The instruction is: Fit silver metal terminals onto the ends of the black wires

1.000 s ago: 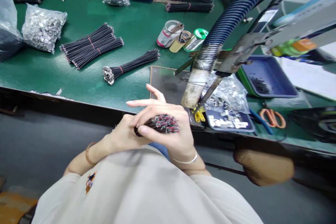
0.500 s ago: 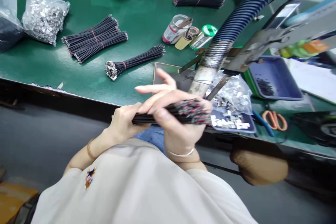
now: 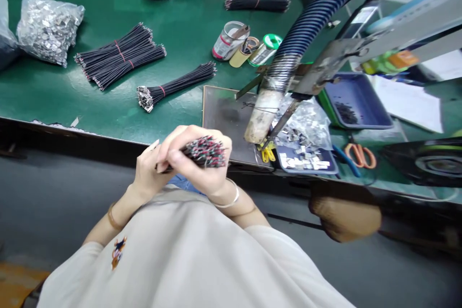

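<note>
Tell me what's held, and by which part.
A bundle of black wires: the right hand wraps it near one end; the left hand is farther back, its grip partly hidden.

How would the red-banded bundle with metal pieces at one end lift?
The wire bundle probably lifts together: a red band ties it. It's likely heavier at the end crowded with metal pieces; the unbanded end may spread.

Head-worn view, forward and down
</note>
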The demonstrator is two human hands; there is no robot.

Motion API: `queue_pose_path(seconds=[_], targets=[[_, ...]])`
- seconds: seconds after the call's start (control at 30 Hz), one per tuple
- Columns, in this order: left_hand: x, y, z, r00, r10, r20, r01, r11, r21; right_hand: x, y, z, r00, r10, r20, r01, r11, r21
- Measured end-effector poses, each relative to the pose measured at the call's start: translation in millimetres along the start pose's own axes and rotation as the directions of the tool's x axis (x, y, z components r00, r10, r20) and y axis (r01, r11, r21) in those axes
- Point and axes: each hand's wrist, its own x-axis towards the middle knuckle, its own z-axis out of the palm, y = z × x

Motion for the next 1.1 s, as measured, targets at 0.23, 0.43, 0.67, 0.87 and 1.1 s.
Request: queue_pose_path(seconds=[0.23, 0.43, 0.67, 0.87, 1.1], targets=[[-31.7, -25.4, -19.5, 0.995, 0.082, -0.053, -0.058, 0.932, 0.357, 7.6, 5.9, -9.9, 0.918, -0.017, -0.396, 0.048, 0.996, 0.069], [-22.3, -22.4, -21.2, 0.983, 0.143, -0.115, -0.108, 0.958, 0.266, -1.1, 14.3, 10.0, 0.987, 0.001, -0.160, 0.022, 0.990, 0.141], [-35.5, -46.2, -28.1, 0.991, 0.084, -0.103, -0.034, 0.911, 0.412, 4.2, 9.4, 2.4, 0.944, 0.010, -0.329, 0.044, 0.987, 0.154], [-44.8, -46.8, -42.9, 0.995, 0.062, -0.074, -0.029, 0.925, 0.380, 7.5, 15.1, 11.0, 0.953, 0.024, -0.302, 0.025, 0.987, 0.157], [-34.7, -43.6, -51.6, 0.939, -0.318, -0.132, 0.313, 0.948, -0.051, -23.4, 11.7, -20.2, 0.984, 0.041, 0.172, -0.024, 0.995, -0.101]])
